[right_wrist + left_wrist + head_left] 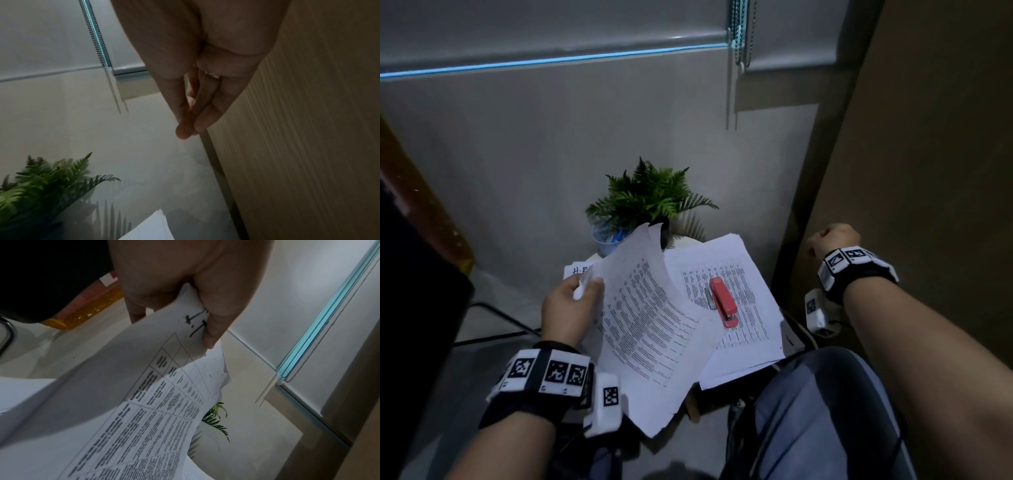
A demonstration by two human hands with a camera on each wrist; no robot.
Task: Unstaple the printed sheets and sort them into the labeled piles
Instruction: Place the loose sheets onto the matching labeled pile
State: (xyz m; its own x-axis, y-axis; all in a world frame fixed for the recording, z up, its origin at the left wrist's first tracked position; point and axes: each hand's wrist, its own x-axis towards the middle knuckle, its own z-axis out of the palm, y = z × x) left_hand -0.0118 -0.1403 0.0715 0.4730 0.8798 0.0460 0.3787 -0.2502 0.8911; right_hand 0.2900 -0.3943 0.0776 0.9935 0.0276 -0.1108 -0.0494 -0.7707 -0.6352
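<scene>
Left hand (566, 308) pinches the curled white printed sheets (650, 329) at their far corner, so I'd keep that grip tight while the right hand (832, 240), fingertips pressed together on what might be a staple, can't tell, comes off to the right.

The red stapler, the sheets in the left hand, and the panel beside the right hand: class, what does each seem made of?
Red stapler: likely painted metal or plastic, smooth red body with a grey metal part beside it. Sheets: thin white office paper; they curl and show printed tables. Panel: wood or wood-look laminate, matte, with faint straight grain lines; which one cannot be told.
</scene>
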